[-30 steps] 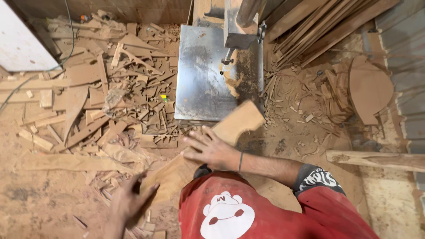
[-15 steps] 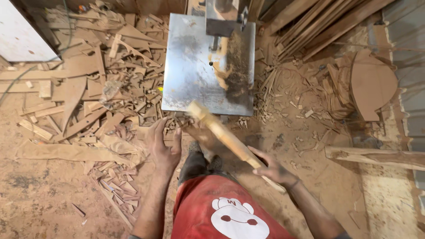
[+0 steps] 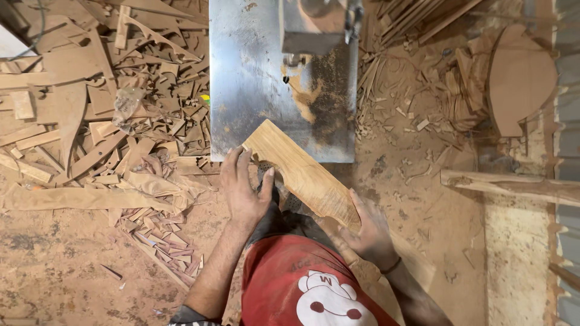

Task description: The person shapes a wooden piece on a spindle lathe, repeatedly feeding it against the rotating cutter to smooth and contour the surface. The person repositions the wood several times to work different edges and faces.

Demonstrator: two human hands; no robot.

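Note:
I hold a long wooden plank [image 3: 302, 172] slanting from the near edge of a steel saw table [image 3: 254, 90] down to my lap. My left hand [image 3: 244, 187] grips its upper end at the table's edge. My right hand [image 3: 365, 232], with a band at the wrist, clasps the plank lower down on its right side. The plank's far tip rests on the metal table, short of the saw blade housing [image 3: 314, 30], where sawdust is piled.
A heap of wood offcuts [image 3: 103, 121] covers the floor at the left. More strips and curved scraps [image 3: 453, 90] lie at the right, with a rounded board [image 3: 519, 78] and a long beam [image 3: 513, 187]. Sawdust coats the ground.
The plank has turned flat and its far end now rests on the saw table. My left hand has moved onto its upper end. The view has come closer to the table.

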